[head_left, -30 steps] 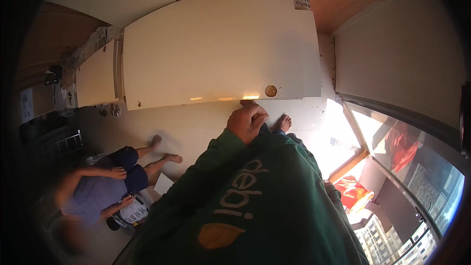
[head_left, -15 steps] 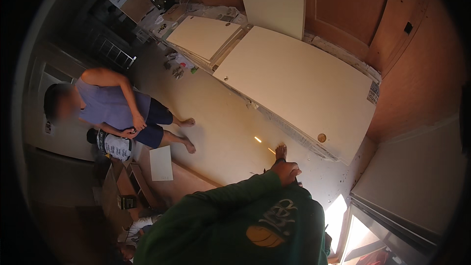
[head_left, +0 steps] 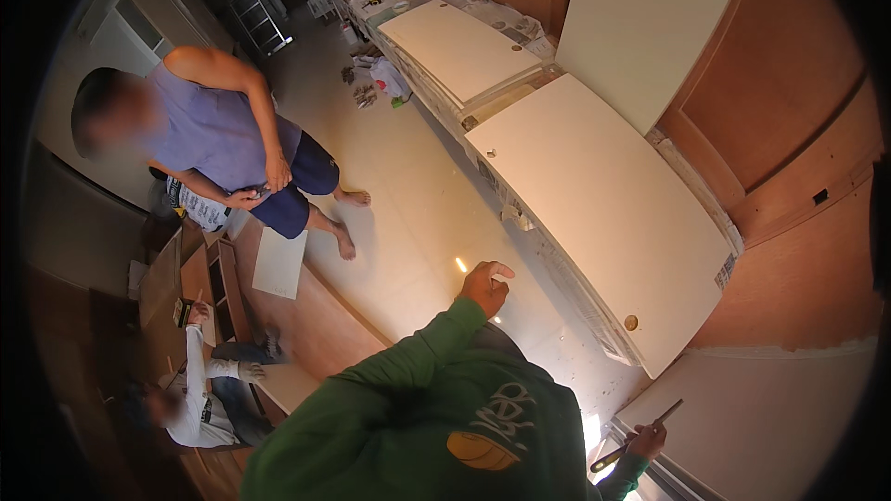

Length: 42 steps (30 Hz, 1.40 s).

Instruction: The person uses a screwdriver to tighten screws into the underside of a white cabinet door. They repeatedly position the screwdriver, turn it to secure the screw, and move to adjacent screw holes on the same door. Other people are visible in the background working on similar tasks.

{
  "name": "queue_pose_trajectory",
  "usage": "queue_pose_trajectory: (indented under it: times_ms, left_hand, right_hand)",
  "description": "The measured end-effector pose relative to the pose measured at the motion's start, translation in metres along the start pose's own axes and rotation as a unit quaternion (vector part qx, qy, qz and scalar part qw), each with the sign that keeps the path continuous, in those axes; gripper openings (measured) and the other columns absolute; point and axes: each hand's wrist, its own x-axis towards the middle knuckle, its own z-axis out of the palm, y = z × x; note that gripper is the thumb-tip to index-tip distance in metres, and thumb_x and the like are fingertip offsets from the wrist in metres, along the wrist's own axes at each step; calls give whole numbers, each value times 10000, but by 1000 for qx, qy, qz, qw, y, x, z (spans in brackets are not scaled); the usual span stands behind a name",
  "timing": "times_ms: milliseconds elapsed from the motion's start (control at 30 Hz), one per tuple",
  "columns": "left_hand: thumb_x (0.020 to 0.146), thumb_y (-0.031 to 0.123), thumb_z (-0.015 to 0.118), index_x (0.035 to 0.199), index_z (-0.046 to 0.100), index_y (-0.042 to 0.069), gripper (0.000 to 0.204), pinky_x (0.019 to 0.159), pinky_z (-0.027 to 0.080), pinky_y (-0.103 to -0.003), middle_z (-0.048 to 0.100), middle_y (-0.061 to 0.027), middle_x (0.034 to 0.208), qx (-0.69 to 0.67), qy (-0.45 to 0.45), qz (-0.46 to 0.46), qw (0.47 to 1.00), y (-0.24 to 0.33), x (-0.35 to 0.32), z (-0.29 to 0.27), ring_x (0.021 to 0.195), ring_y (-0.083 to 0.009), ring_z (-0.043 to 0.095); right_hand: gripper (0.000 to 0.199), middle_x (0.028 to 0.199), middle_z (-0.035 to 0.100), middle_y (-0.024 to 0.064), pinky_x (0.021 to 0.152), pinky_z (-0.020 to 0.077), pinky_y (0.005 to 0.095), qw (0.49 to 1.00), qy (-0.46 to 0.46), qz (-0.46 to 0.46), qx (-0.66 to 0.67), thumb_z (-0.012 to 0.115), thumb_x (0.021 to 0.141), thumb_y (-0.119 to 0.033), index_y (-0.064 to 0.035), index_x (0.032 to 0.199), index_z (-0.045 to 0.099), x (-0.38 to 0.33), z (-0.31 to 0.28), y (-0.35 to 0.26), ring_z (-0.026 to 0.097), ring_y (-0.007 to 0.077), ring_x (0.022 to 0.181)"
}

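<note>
While the left hand [head_left: 488, 289] hangs loosely parted, the right hand [head_left: 647, 443] clasps a slim, dark-handled, seemingly metal tool [head_left: 669, 410]: likely light, stiff, best handle-gripped.

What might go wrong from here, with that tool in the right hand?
The right hand grips a slim tool, and its tip shows near a corner of the white panel; a careless swing might scratch the surface. The co-worker in the purple top has bare feet, so anything dropped there could hurt.
</note>
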Motion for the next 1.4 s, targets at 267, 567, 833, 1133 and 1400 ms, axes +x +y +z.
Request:
queue_pose_trajectory:
  times_ms: [267, 567, 833, 1133, 1400]
  left_hand:
    - [1050, 507, 581, 1408, 511, 83, 560, 824, 626, -455, 604, -124, 1342, -270, -28, -176, 946, -24, 141, -93, 1097, -288, 676]
    - [1007, 565, 618, 1560, 368, 112, 758, 888, 626, -516, 546, -136, 1459, -295, -36, -210, 931, -29, 295, -125, 1226, -333, 648]
    - [958, 390, 762, 1381, 528, 96, 566, 784, 644, -497, 692, -156, 1173, -357, -1, -205, 911, -29, 319, -94, 939, -295, 747]
    - [914, 360, 810, 1320, 597, 34, 563, 660, 645, -369, 739, -103, 1000, -321, 38, -186, 928, -33, 309, -108, 807, -187, 737]
    - [897, 344, 843, 1254, 585, 86, 510, 579, 601, -360, 739, -131, 950, -392, 7, -184, 901, -48, 314, -117, 754, -200, 726]
  right_hand:
    - [250, 947, 719, 119, 802, 583, 328, 952, -182, -243, 40, 524, 1089, -242, -25, 1214, 526, -97, 131, -244, 704, 198, 900]
    - [236, 1247, 691, 176, 1010, 578, 427, 891, -268, -345, 128, 514, 1108, -195, -35, 1273, 569, -176, 332, -383, 673, 256, 1194]
    - [254, 1254, 681, 170, 1001, 526, 389, 868, -279, -402, 83, 463, 1120, -190, -23, 1279, 570, -149, 423, -362, 656, 246, 1173]
    - [297, 1240, 685, 163, 970, 541, 386, 881, -295, -370, -16, 529, 1103, -249, -5, 1255, 603, -119, 436, -369, 653, 234, 1143]
    - [243, 1021, 739, 147, 727, 605, 316, 835, -335, -431, -66, 613, 1050, -179, 5, 1189, 689, -93, 441, -372, 726, 213, 900]
